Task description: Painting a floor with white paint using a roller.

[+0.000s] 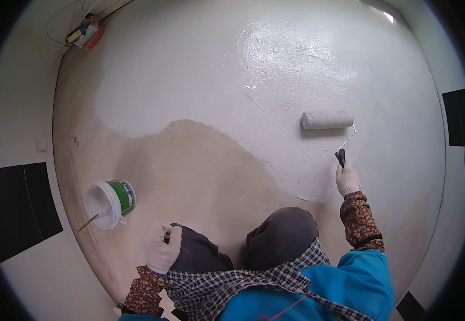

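Note:
My right hand (pixel 347 180), in a white knitted glove, is closed round the black handle of a paint roller (pixel 327 120). The grey-white roller sleeve lies across the wet white coating (pixel 211 69) on the floor, beyond my right knee. Beside my left knee is my left hand (pixel 164 250), also gloved, its fingers loosely curled with nothing visible in them. A white and green bucket (pixel 101 206) stands tilted in view just past that hand. A thin stick (pixel 88 222) leans out over the bucket's rim.
Bare beige floor (pixel 189 171) lies before my knees and along the left wall. A box with loose wires and a red item (pixel 85 35) sits in the far left corner. Black panels (pixel 18 203) mark the walls on both sides.

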{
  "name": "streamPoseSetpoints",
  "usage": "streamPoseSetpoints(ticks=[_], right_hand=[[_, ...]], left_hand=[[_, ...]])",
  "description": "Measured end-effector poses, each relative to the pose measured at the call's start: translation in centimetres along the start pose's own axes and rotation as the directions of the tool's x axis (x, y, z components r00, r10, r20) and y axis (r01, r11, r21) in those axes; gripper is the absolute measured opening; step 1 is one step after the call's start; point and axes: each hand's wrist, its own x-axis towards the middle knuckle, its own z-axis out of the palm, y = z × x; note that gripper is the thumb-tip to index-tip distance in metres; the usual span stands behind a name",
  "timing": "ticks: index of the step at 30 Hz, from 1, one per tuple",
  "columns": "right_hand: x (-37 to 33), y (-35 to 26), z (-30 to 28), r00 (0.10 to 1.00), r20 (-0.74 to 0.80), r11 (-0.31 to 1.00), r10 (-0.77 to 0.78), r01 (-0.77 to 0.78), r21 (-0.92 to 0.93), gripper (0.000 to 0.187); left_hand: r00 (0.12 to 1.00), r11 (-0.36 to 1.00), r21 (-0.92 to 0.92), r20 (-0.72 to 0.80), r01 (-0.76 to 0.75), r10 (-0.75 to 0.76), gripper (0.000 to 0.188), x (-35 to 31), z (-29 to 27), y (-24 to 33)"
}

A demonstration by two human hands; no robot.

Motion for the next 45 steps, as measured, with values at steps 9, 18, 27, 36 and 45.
streamPoseSetpoints(ticks=[9,18,27,36,45], right_hand=[[-18.0,16.2,2.5,0.969,0.128,0.951,0.213,-0.176,-0.256,0.044],[-5.3,11.0,-1.0,0.968,0.129,0.888,-0.213,0.247,-0.389,0.038],[7.1,-16.6,-4.4,0.678,0.289,0.506,-0.676,0.711,-0.488,0.037],[-3.6,-40.5,0.4,0.386,0.355,0.208,-0.852,0.87,-0.447,0.042],[-12.4,-42.7,0.6,0.531,0.344,0.333,-0.774,0.804,-0.492,0.047]], left_hand=[[0.99,0.991,-0.011,0.049,-0.135,0.135,0.018,1.4,-1.5,1.4],[0.98,0.975,-0.099,0.003,-0.198,0.199,0.017,-0.9,-2.2,0.8],[0.963,0.886,-0.425,-0.103,0.184,-0.249,0.011,-7.0,-7.0,-0.1],[0.768,-0.001,-0.989,0.117,0.15,-0.629,0.048,-2.6,-7.8,-20.2],[0.726,-0.34,-0.936,0.17,-0.092,-0.666,0.05,4.2,-9.4,-25.4]])
